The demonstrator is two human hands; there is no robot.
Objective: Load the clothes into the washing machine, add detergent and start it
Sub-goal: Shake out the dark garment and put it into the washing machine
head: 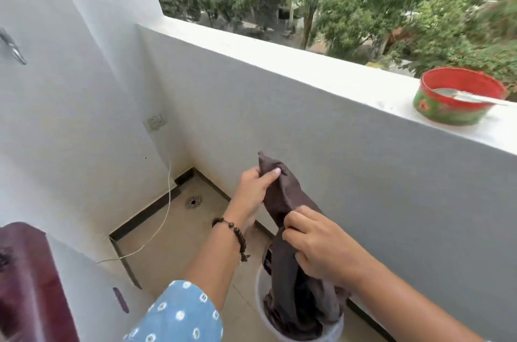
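A dark brown cloth garment (282, 199) is up out of the white plastic bucket (261, 311) that stands on the balcony floor, its lower end trailing down among more dark clothes bunched inside; so the load is only partly lifted. The left hand (253, 189) pinches the top edge of the cloth, thumb over the fabric, holding it high so the piece hangs long; the right hand (316, 246) grips it lower down, fingers curled into a fold, which looks like a way of pulling it free of the tangle below or gathering it for the carry; a beaded dark bracelet (236, 232) sits on the left wrist, and a blue sleeve with white dots (179, 313) covers that arm.

At the lower left, the maroon-topped white washing machine (25, 280) shows only a corner, well apart from the bucket, so I judge the garment has to travel left across the floor space to reach it; whether its lid is up I cannot tell. A thin white cord (165, 218) runs down the wall towards it from near a wall socket (155, 121); a round floor drain (193, 202) lies in the sunken corner.

Up on the white parapet ledge (307, 67) rests a red-and-green round tub (458, 97) with a spoon (470, 97) across it; possibly the detergent, parked within reach; trees beyond.
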